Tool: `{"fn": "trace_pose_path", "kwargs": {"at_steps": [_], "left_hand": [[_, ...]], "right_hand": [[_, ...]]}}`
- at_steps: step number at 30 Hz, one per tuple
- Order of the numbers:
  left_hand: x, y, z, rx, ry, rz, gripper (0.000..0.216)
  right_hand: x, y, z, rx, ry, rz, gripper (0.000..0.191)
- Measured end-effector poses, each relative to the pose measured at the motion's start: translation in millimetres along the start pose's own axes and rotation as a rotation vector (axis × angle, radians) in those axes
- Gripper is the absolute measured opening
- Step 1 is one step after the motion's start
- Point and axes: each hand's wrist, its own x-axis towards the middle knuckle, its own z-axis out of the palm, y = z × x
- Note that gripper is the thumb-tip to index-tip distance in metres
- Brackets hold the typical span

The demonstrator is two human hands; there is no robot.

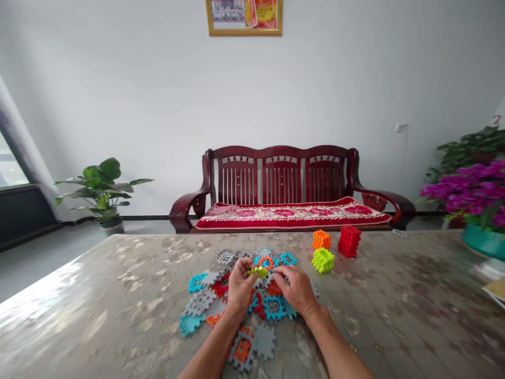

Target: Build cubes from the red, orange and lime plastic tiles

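Observation:
Both my hands meet over a heap of flat interlocking puzzle tiles (201,301) in grey, blue, red and orange on the marbled table (98,305). My left hand (240,287) pinches a small yellow-green tile (258,271) at its fingertips. My right hand (296,288) has its fingers curled and touches the same tile from the right. Three finished cubes stand beyond: an orange cube (321,239), a red cube (349,241) and a yellow-green cube (323,260).
A dark wooden bench (282,179) with a red cushion stands behind the table. A green potted plant (103,192) is on the floor at left. Purple flowers in a teal pot (479,210) sit at the table's right edge, with papers (495,287) beside them.

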Motion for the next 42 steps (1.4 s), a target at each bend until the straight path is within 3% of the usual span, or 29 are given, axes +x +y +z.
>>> {"fn": "trace_pose_path", "kwargs": {"at_steps": [8,20,25,30,34,42], "left_hand": [[-0.1,-4.2,0.9,0.195,-0.065,0.146,0.02],[-12.4,4.3,5.0,0.437,-0.142,0.224,0.006],[-8.2,-6.8,3.1,0.395,-0.137,0.287,0.028],[-2.7,-8.5,1.1,0.184,-0.068,0.101,0.034],[-1.6,-0.5,-0.3,0.139,-0.127,-0.042,0.051],[0.3,-3.1,-2.5,0.097,-0.196,-0.078,0.067]], "right_hand": [[1.5,-11.8,-1.3,0.309,-0.143,0.119,0.037],[1.0,-7.8,6.5,0.516,-0.068,0.217,0.034],[1.2,-4.2,6.1,0.449,0.068,0.175,0.033],[0.0,-0.7,5.3,0.349,0.168,0.088,0.038],[-1.8,-0.7,8.3,0.301,0.158,0.048,0.044],[-2.3,3.2,10.5,0.222,0.12,-0.014,0.05]]}}
